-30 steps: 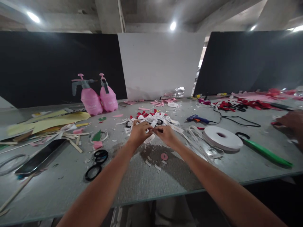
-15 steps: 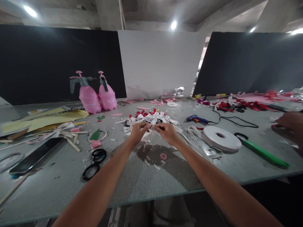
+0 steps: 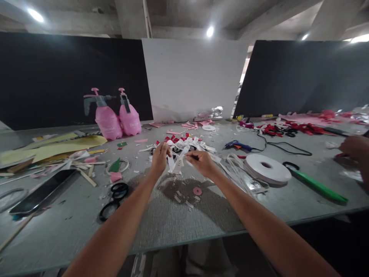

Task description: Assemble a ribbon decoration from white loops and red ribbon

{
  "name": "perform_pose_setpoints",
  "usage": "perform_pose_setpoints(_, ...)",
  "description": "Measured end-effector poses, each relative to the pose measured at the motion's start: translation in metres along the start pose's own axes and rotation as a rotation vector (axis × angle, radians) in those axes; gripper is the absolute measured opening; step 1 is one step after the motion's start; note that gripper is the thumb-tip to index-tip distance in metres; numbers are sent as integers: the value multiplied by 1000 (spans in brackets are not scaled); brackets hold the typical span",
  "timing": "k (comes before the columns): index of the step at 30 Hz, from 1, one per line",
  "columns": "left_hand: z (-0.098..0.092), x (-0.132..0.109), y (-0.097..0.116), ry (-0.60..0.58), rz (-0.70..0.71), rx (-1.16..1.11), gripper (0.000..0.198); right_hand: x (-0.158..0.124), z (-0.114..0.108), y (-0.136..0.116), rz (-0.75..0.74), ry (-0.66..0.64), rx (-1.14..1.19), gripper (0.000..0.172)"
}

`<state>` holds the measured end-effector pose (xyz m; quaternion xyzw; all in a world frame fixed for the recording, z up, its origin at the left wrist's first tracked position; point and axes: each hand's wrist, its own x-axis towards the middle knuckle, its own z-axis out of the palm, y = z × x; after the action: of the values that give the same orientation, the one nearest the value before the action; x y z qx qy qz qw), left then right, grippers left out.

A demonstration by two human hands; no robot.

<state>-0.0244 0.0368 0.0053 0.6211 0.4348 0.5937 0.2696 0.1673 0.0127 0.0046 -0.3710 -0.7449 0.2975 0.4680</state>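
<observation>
Two hands that were pinched together a second ago have drawn apart. The left hand (image 3: 159,157) and right hand (image 3: 202,162) each grip an end of a white ribbon strip (image 3: 176,163), which now sags between them, just in front of the ribbon pile (image 3: 190,144).

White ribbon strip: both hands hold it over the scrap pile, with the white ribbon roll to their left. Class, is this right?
No. The head view shows the white ribbon roll to their right. The left hand and right hand do hold the white ribbon strip over the scrap pile.
</observation>
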Motion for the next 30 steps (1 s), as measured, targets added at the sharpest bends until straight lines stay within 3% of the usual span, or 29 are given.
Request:
perform_pose_setpoints(5, -2, 0, 4, -49, 50, 11, 36, 2, 1, 2, 29, -1, 78, 34)
perform_pose_setpoints(10, 6, -9, 17, -381, -17, -9, 38, 2, -2, -1, -9, 8, 98, 35)
perform_pose_setpoints(12, 7, -11, 18, -427, -35, -40, 39, 1, -3, -2, -13, 12, 82, 35)
perform_pose_setpoints(21, 7, -11, 18, -280, -8, -24, 28, 0, -5, -4, 46, -14, 134, 35)
perform_pose_setpoints(27, 4, -13, 18, -44, 339, 320, 12, 1, -2, 2, 81, 12, 133, 35)
perform_pose_setpoints(30, 3, -17, 21, -31, 462, 495, 12, 2, -2, 5, 67, 17, 99, 36)
